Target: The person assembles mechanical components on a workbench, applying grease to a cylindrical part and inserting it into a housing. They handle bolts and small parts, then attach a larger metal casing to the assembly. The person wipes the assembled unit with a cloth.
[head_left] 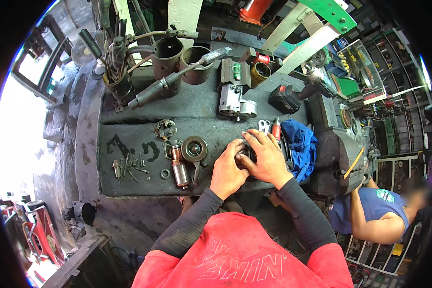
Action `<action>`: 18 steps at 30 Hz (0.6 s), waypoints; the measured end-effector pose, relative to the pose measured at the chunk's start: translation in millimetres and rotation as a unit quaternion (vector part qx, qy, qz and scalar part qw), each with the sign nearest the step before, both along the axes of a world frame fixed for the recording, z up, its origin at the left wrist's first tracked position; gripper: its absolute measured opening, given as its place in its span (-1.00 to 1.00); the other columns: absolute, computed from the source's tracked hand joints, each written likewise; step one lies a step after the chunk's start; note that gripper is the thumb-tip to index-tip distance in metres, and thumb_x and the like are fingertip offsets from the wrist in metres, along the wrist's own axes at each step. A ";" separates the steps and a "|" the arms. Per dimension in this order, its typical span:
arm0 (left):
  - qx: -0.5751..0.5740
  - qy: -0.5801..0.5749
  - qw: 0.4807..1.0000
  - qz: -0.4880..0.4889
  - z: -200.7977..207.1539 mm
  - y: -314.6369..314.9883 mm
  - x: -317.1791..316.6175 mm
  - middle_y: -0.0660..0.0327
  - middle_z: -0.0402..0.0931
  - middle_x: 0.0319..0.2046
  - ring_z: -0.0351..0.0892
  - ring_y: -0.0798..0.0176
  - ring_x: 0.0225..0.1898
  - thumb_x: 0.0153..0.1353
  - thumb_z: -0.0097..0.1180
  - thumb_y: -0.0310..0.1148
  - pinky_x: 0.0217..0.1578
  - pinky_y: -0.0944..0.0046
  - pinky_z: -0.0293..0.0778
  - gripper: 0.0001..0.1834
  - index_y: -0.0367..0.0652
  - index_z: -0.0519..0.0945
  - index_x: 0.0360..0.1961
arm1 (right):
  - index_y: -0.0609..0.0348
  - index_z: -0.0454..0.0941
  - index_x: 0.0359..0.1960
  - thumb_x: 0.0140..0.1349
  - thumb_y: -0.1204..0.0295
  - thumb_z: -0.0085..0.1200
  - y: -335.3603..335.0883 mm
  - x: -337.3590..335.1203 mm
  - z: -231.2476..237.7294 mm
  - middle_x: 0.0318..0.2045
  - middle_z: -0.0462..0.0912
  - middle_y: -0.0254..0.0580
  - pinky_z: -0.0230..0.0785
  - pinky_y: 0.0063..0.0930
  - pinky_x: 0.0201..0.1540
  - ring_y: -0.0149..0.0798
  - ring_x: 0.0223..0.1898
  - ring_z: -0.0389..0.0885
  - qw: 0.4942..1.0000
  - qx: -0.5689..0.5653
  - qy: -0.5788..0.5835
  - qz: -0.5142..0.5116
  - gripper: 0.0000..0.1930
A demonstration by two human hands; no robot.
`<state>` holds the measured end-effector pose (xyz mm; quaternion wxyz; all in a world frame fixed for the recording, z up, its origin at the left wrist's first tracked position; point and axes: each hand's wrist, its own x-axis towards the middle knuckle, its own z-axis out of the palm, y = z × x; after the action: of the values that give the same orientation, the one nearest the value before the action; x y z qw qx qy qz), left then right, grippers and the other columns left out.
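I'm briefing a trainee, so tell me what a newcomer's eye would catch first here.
Probably the red shirt at the bottom middle, then the left hand and right hand close together over the dark workbench. The vivid blue cloth just right of the hands would likely come next, with the copper-banded armature to their left.

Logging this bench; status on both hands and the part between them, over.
Left hand, right hand cupped around dark part; grip unclear. Part mostly hidden. Blue cloth close beside right hand; armature left of both.

White glare blows out the left side; the workbench (201,126) is dimmer, edges curving toward a black rim
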<state>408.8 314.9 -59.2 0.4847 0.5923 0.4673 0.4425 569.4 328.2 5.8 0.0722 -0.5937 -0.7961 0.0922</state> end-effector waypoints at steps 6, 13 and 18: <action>0.018 -0.007 1.000 0.008 0.1 -1.3 -0.1 -0.12 0.69 0.16 0.78 -0.05 0.12 0.08 0.38 -0.57 0.10 0.09 0.69 -0.24 -0.22 0.41 0.36 | 0.09 0.57 0.37 0.31 -0.09 0.29 0.1 -1.9 3.6 0.43 0.49 -0.04 0.10 0.11 0.56 0.05 0.49 0.38 0.999 0.033 -0.038 0.019 -0.29; -0.018 -0.007 1.000 -0.004 1.5 -1.2 -1.9 -0.18 0.66 0.21 0.72 -0.11 0.22 0.06 0.39 -0.57 0.15 0.07 0.67 -0.20 -0.20 0.40 0.38 | 0.02 0.56 0.40 0.30 -0.13 0.30 0.9 -3.3 8.5 0.45 0.46 -0.05 0.09 0.13 0.56 0.06 0.49 0.38 0.999 0.011 -0.038 0.017 -0.26; -0.023 -0.007 1.000 -0.004 2.4 -1.0 -1.7 -0.19 0.65 0.21 0.72 -0.10 0.22 0.06 0.42 -0.56 0.17 0.07 0.67 -0.19 -0.21 0.39 0.38 | 0.02 0.56 0.40 0.29 -0.13 0.31 0.8 -2.4 10.9 0.45 0.47 -0.07 0.10 0.11 0.56 0.07 0.49 0.38 0.999 0.025 -0.034 0.017 -0.26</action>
<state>407.2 313.9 -56.9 0.5028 0.5800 0.4717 0.4339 567.0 329.0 16.7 0.0586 -0.5812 -0.8099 0.0531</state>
